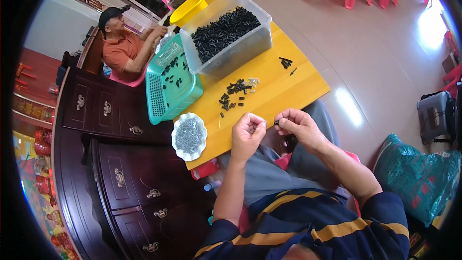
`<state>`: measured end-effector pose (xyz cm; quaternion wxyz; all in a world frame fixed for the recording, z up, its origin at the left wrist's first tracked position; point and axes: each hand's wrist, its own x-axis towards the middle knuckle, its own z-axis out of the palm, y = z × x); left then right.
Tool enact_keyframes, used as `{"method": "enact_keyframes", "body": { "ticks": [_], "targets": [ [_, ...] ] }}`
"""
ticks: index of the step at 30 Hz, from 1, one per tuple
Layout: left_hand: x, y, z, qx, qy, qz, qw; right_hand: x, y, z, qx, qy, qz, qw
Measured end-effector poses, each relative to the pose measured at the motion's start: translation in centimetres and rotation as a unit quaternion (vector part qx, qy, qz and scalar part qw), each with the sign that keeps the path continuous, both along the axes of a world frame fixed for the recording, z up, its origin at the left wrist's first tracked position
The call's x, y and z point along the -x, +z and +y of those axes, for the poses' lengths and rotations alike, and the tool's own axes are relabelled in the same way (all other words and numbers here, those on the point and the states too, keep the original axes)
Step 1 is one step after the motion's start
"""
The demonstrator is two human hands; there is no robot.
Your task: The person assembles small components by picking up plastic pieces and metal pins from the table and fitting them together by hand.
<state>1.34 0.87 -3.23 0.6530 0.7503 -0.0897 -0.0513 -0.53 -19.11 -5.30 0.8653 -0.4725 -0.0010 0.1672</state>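
My left hand (247, 137) is over the table's near edge, fingers curled and thumb pressed in. Whatever its fingertips hold is too small to make out. Facing it, a short gap away, my right hand (302, 129) pinches a small black plastic piece (276, 123) between thumb and fingers. Just beyond my hands lie a loose cluster of short black pieces (236, 88) and a little heap of small clear pieces (253, 82). On the left, a white scalloped bowl (204, 128) is full of small clear-grey parts (189, 136).
A clear plastic bin (226, 60) of black pieces and a green basket (156, 108) stand on the yellow table (293, 86). Several longer black pieces (285, 62) lie at its right. Behind is a yellow tub (190, 9); a co-worker (122, 50) sits at the left near dark drawers (120, 178).
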Motion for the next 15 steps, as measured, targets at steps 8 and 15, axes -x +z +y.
{"method": "enact_keyframes", "body": {
  "ticks": [8,15],
  "targets": [
    [1.2,1.1,-0.4,0.063,-0.011,0.014,0.998,0.1,-0.1,0.3,0.011,0.000,-0.016,1.000],
    [1.4,0.9,-0.5,0.007,-0.031,-0.010,0.999,0.3,0.1,0.2,0.014,0.017,-0.024,0.999]
  ]
}}
